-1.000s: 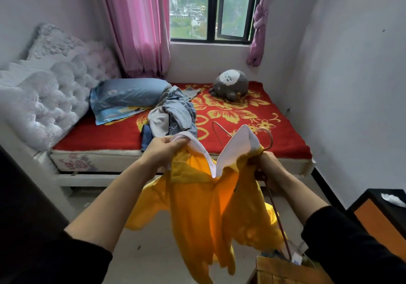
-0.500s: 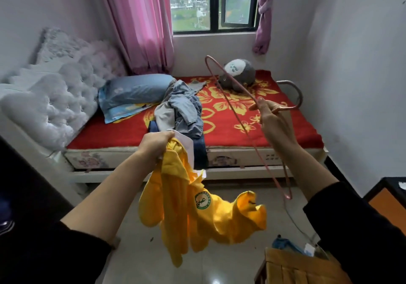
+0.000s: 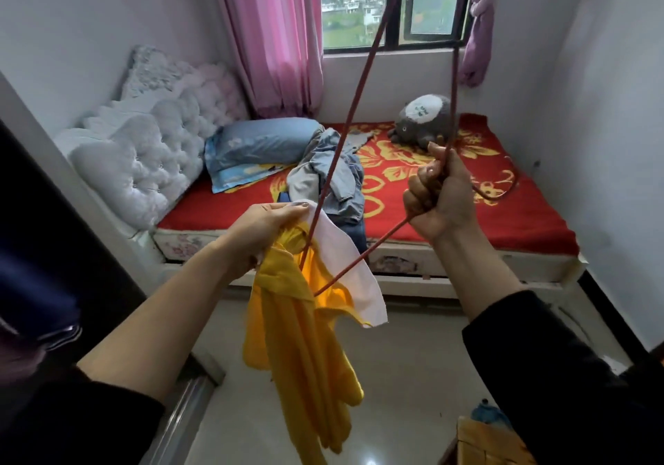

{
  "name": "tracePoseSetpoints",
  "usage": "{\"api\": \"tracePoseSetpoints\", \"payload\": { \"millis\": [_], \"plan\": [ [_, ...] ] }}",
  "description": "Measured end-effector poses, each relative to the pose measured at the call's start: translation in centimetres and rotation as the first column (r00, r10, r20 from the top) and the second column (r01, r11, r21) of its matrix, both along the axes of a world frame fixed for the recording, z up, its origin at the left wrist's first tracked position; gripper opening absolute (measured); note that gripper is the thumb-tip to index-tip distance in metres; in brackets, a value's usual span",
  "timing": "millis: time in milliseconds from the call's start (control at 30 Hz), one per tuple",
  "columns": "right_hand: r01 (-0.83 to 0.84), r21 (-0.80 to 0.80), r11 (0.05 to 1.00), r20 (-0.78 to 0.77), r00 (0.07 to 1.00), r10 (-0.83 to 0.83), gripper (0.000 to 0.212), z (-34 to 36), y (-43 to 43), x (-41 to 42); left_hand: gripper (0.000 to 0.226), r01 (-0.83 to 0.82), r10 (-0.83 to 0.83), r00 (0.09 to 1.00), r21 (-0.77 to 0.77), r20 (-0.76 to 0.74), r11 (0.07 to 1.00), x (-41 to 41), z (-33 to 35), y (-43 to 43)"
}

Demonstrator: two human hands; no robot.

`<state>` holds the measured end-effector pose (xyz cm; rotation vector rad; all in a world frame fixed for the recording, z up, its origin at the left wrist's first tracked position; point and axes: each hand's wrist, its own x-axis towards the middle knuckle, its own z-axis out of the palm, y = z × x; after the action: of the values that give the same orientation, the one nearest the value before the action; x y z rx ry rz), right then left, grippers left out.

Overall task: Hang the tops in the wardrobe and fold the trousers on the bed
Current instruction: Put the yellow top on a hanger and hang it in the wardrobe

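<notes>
My left hand (image 3: 264,229) grips the neck of a yellow top (image 3: 305,349) with a white collar, which hangs down over the floor. My right hand (image 3: 436,198) grips a red wire hanger (image 3: 354,105) near its hook, which curves out to the right over the bed. One corner of the hanger pokes down into the top's neck opening beside my left hand. A heap of grey and blue clothes (image 3: 330,173) lies on the red flowered bed (image 3: 521,220), with dark blue trousers hanging over the front edge.
A blue pillow (image 3: 258,144) and a grey plush toy (image 3: 425,119) lie on the bed. A tufted white headboard (image 3: 143,151) stands left. A dark wardrobe edge (image 3: 43,249) is at the left, a wooden box (image 3: 492,443) at bottom right. Tiled floor lies below.
My right hand turned the hanger and lowered one corner into the top's neck. My left hand lifted the collar open toward the hanger.
</notes>
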<state>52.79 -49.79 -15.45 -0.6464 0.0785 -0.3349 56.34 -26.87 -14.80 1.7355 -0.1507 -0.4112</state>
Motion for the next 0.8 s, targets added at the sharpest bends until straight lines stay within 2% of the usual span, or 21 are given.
{"api": "tracePoseSetpoints", "payload": {
  "millis": [133,267,400,533,600,667,767,800],
  "plan": [
    [-0.112,-0.109,0.988,-0.013,0.994,0.112,0.056,-2.4,3.1,1.5,0.030,0.068,-0.068,0.998,-0.023,0.012,0.997,0.2,1.0,2.2],
    [-0.201,-0.194,0.960,-0.104,0.978,0.183,0.038,-4.5,5.4,2.0,0.030,0.056,-0.054,0.997,-0.028,0.061,0.998,0.4,1.6,4.1],
    [-0.228,-0.522,0.822,-0.187,0.971,0.150,0.030,-4.2,5.7,2.3,0.028,0.008,-0.006,0.996,-0.021,0.093,1.000,0.4,1.0,6.0],
    [-0.177,-0.634,0.753,-0.143,0.984,0.111,0.032,-1.4,5.7,2.4,0.037,-0.014,0.017,0.996,-0.040,0.088,0.999,0.6,0.4,7.4],
    [-0.134,-0.688,0.713,-0.112,0.991,0.077,0.033,-0.5,5.7,2.6,0.040,-0.153,0.153,0.981,-0.014,0.122,0.988,1.1,0.3,7.6],
    [-0.111,-0.753,0.649,-0.121,0.992,0.029,0.034,-0.8,5.4,2.9,0.037,-0.302,0.310,0.944,-0.079,0.116,0.950,1.6,0.6,7.9],
    [-0.128,-0.836,0.533,-0.184,0.981,-0.054,0.036,-2.8,4.8,2.7,0.037,-0.370,0.389,0.917,-0.176,0.090,0.912,2.1,0.6,8.9],
    [-0.136,-0.860,0.492,-0.202,0.976,-0.084,0.036,-3.3,4.6,2.5,0.031,-0.405,0.430,0.899,-0.210,0.088,0.890,2.2,0.4,9.2]
  ]
}}
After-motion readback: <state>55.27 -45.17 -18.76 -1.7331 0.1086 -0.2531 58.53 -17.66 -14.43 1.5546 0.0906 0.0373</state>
